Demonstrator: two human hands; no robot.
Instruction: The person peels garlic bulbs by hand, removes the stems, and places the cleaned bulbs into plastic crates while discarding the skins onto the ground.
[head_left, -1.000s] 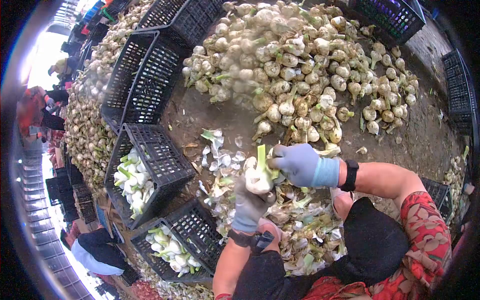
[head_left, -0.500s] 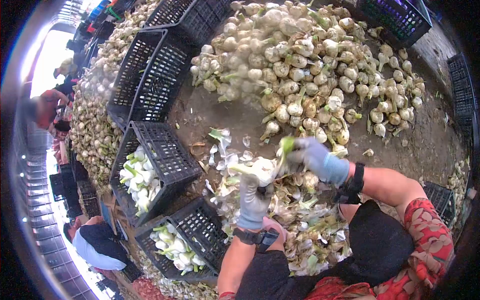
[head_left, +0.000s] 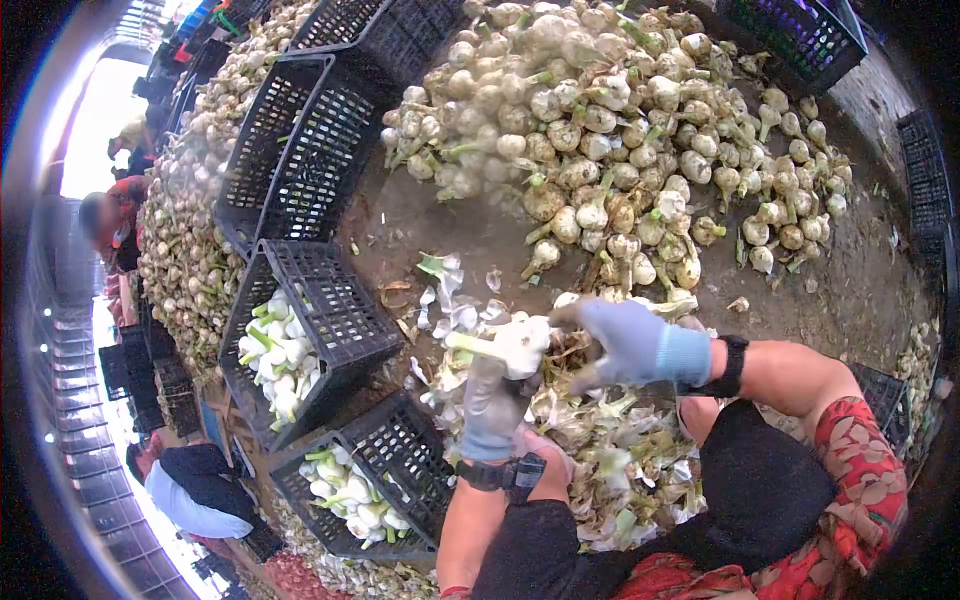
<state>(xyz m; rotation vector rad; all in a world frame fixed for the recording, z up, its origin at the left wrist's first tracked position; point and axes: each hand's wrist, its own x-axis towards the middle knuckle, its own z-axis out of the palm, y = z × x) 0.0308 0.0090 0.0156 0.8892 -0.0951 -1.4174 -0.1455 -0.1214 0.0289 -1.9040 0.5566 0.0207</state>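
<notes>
My left hand, in a grey glove, grips a white garlic bulb whose pale green stem points left. Just right of the bulb, my gloved right hand has its fingers spread, with nothing seen in them. Beneath both hands lies a heap of peeled garlic skins. Past them spreads a large pile of unpeeled garlic bulbs with dirty outer skins.
To the left, a black crate and a nearer black crate contain cleaned white garlic. Other black crates stand farther back. Another person bends at the lower left, and more garlic is heaped beyond the crates.
My right hand has come away from the bulb and opened; the green piece at its fingertips is gone from view. The bulb in my left hand looks cleaner and sits nearly where it was.
</notes>
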